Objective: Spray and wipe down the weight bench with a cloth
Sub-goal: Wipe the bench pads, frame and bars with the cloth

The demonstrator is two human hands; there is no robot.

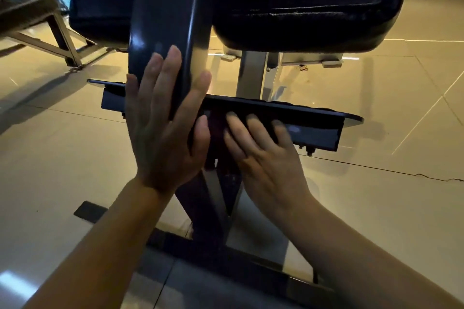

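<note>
The weight bench fills the view from low down: a dark upright post [163,20], black pads [301,7] above, and a dark crossbar [313,133] at mid height. My left hand [160,133] lies flat against the post with fingers spread, holding nothing. My right hand [263,150] presses a dark reddish cloth [217,130] against the crossbar just right of the post. The cloth shows between the two hands and hangs a little below the bar; much of it is hidden under my fingers. No spray bottle is in view.
The bench's dark base foot [226,253] runs across the tiled floor [376,208] below my arms. A silver rear leg [253,75] stands behind the crossbar. Another machine's grey frame [50,40] is at the far left. A small dark floor plate [88,211] lies at the lower left.
</note>
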